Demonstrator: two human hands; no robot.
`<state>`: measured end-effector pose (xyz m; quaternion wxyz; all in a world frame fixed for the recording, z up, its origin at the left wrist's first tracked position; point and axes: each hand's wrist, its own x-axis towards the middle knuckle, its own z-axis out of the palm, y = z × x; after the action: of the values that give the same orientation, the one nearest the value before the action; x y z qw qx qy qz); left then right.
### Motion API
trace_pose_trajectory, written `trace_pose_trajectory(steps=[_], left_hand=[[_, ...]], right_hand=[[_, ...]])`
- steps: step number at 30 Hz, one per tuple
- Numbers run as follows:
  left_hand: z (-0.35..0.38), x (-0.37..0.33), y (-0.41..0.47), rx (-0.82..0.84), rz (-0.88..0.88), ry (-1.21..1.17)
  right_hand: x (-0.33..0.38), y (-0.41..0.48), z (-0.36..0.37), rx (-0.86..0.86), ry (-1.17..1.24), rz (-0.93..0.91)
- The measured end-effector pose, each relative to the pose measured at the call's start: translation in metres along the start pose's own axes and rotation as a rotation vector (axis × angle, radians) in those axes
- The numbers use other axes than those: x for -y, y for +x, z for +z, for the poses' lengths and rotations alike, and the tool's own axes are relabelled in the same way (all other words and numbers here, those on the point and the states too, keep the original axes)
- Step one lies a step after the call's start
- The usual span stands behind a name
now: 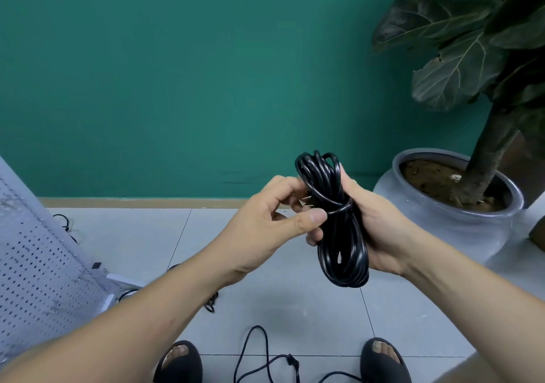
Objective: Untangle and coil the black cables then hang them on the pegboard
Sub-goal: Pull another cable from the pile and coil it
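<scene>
We clamp the coiled cable in our right hand; our left hand pinches what seems its plug end at the wrap; next, tuck it, then reach left to the pegboard.

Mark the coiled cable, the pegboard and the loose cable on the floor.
coiled cable point(339, 235), head view, lower half of the bundle
pegboard point(35, 264), head view, perforated white face
loose cable point(259, 350), head view, loop between the feet
</scene>
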<state>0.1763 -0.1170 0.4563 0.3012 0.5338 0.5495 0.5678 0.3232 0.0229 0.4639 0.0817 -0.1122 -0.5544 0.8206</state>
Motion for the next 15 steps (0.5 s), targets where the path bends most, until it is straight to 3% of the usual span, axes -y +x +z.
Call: trace_pose_trajectory(steps=[4, 9, 15], left_hand=[[-0.007, 0.001, 0.001, 0.0, 0.041, 0.271], [-0.013, 0.006, 0.003, -0.078, 0.024, 0.329], [-0.015, 0.001, 0.002, -0.044, 0.124, 0.483]], right_hand=[[0.0, 0.002, 0.001, 0.011, -0.019, 0.02], [-0.001, -0.005, -0.009, 0.151, -0.086, 0.017], [-0.007, -0.003, -0.001, -0.054, -0.317, -0.094]])
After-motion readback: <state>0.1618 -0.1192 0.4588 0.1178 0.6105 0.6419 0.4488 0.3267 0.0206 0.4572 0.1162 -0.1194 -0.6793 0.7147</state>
